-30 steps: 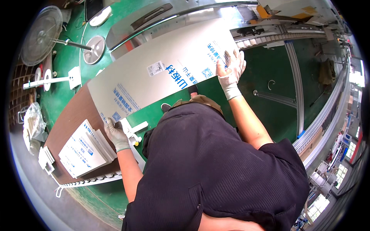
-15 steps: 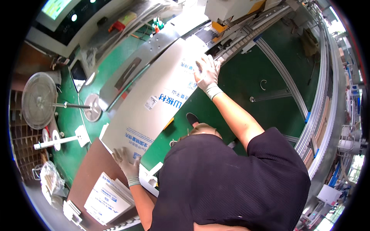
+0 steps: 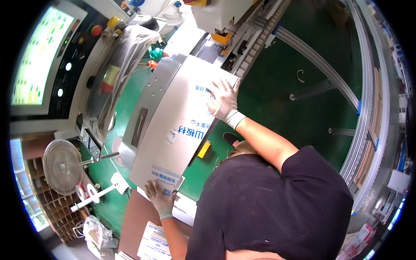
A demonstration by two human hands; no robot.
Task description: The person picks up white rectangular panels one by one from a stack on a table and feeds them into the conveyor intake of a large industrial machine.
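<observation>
A long pale board [image 3: 171, 130] with blue print and a small white label lies over a grey metal machine table [image 3: 149, 93]. Its far end rests by the machine's feed track. My right hand [image 3: 224, 100], in a light work glove, presses on the board's far right part with fingers spread. At the near end, my left hand [image 3: 161, 200], gloved too, lies with fingers stretched over the board's edge. Neither hand is wrapped round anything.
A brown surface [image 3: 138, 223] at the near left bears a stack of white printed boards [image 3: 154, 242]. Further left stand a fan [image 3: 63, 167] and a control panel with a lit screen [image 3: 41, 56]. An aluminium rail frame [image 3: 368, 82] curves along the right. A yellow block [image 3: 204, 149] shows below the board.
The view has turned, bringing the lit screen further in. The board has shifted over the metal table and now covers the table's green-edged strip. Both hands stay on the board.
</observation>
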